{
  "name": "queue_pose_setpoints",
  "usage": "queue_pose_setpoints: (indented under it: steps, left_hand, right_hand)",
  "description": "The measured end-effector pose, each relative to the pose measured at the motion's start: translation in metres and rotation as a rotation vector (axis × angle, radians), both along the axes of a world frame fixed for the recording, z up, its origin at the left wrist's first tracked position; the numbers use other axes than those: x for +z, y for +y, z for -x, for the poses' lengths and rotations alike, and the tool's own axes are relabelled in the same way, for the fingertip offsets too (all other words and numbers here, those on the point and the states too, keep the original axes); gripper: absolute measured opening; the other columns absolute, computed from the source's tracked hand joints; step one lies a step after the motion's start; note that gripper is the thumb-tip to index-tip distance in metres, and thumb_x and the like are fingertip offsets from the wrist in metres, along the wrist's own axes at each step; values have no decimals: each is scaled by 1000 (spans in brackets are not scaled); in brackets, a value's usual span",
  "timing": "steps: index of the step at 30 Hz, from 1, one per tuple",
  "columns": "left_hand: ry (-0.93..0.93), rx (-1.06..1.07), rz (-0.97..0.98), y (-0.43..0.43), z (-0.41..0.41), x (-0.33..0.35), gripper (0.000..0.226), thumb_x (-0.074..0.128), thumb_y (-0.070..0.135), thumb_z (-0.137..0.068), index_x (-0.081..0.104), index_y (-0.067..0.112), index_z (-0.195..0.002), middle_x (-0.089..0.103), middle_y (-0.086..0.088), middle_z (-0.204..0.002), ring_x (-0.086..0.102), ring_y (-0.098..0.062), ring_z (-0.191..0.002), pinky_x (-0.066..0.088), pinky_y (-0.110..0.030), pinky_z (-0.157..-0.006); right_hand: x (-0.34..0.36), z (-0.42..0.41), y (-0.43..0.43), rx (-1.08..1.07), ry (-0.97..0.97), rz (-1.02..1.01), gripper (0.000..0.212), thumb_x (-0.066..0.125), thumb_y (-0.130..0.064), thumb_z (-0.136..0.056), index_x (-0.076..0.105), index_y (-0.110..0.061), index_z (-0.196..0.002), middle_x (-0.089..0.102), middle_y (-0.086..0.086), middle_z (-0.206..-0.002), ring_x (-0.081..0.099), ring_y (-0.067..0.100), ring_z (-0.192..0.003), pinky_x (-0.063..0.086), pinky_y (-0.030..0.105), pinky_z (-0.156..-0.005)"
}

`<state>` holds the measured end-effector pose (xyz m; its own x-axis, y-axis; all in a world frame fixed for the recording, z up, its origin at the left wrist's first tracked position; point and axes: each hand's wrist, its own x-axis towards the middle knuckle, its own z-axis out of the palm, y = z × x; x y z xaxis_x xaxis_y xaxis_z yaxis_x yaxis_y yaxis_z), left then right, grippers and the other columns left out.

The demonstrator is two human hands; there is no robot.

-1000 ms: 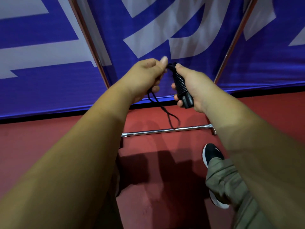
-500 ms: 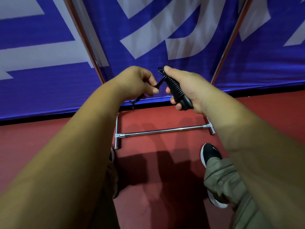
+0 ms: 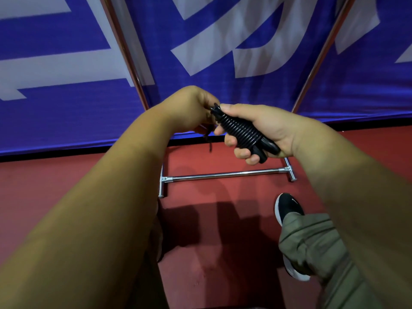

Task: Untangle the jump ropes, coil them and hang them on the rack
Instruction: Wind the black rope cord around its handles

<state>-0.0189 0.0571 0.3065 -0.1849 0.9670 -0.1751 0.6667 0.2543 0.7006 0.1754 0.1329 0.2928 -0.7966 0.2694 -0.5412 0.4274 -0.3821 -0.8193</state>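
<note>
A black jump rope (image 3: 242,131) is wound in tight turns around its handles into a short bundle. My right hand (image 3: 263,130) grips that bundle, thumb near its top end. My left hand (image 3: 189,108) sits just left of the bundle's top, fingers curled and pinching the loose cord end (image 3: 208,139), which dangles a short way below. The chrome rack (image 3: 223,174) stands in front of me: its base bar lies on the floor below my hands, and two uprights rise on either side. Its top is out of view.
A blue and white banner (image 3: 245,41) hangs behind the rack. The floor (image 3: 211,275) is red. My right foot in a black shoe (image 3: 287,208) stands near the rack's right base foot (image 3: 291,172); my left leg is mostly hidden under my left arm.
The hanging cord has shortened to a stub as more turns went onto the bundle. My left hand moved back up beside the bundle's top; both hands sit lower in view.
</note>
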Motion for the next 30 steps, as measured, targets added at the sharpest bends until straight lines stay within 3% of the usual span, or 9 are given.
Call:
queue_pose_setpoints:
  steps: [4,8,10,13,19,24,27,28,30]
  left_hand:
    - [33,-90,-27,-2,1,5,26,72,1,-88,83,24,-87,80,1,-84,70,-3,-75,59,-22,-78]
    - [82,-165,20,-3,-3,7,22,80,11,-81,83,31,-87,80,8,-92,75,-14,-90,60,-38,-93]
    - [60,-185,25,-5,-7,10,26,78,6,-78,83,30,-86,80,6,-89,74,-10,-79,62,-41,-89]
    - [26,-195,-18,-5,-10,11,30,75,-1,-76,84,26,-84,81,1,-90,77,-17,-84,62,-44,-90]
    - [102,-247,-137,2,-13,9,30,79,0,-73,81,30,-77,77,7,-93,74,-13,-92,57,-41,-94]
    - [294,-283,-259,8,-14,4,36,76,-4,-74,80,31,-82,71,10,-92,69,-9,-90,55,-35,-86]
    - [398,-262,-188,15,-10,-2,45,70,-9,-78,80,31,-96,71,15,-89,67,1,-83,49,-10,-73]
    - [433,-247,-142,16,-10,-4,44,69,-7,-80,80,30,-100,70,16,-88,66,3,-82,48,-8,-71]
    - [499,-212,-58,19,-11,-10,34,76,3,-83,76,26,-106,70,14,-88,67,-5,-85,52,-20,-75]
  right_hand:
    - [1,-4,-5,190,-6,119,64,56,-62,-96,68,-14,-137,54,3,-78,45,18,-55,36,24,-47]
    - [-2,-6,-7,341,-19,201,64,56,-60,-97,53,-29,-153,56,5,-79,49,18,-54,42,24,-46]
    - [-4,-6,-6,381,-28,236,61,57,-60,-97,50,-39,-154,56,5,-79,50,19,-54,42,25,-47]
    - [-6,-6,-4,414,-18,238,51,56,-59,-98,58,-42,-146,53,5,-80,49,20,-56,41,24,-49]
    - [-12,-1,-3,346,-122,97,49,66,-60,-90,60,-24,-124,53,5,-79,50,20,-56,39,24,-49]
    - [-16,6,-3,120,-366,-219,51,74,-64,-90,64,-19,-113,64,5,-83,57,20,-57,41,25,-49]
    - [-24,11,-1,10,-487,-406,50,70,-62,-95,62,-17,-114,67,5,-90,57,20,-57,44,27,-51]
    - [-27,13,-1,-21,-505,-444,47,68,-60,-97,61,-16,-115,68,6,-92,57,21,-57,45,27,-52]
    - [-30,16,-2,-104,-493,-467,38,68,-47,-99,59,-15,-117,68,8,-92,58,23,-60,44,28,-53]
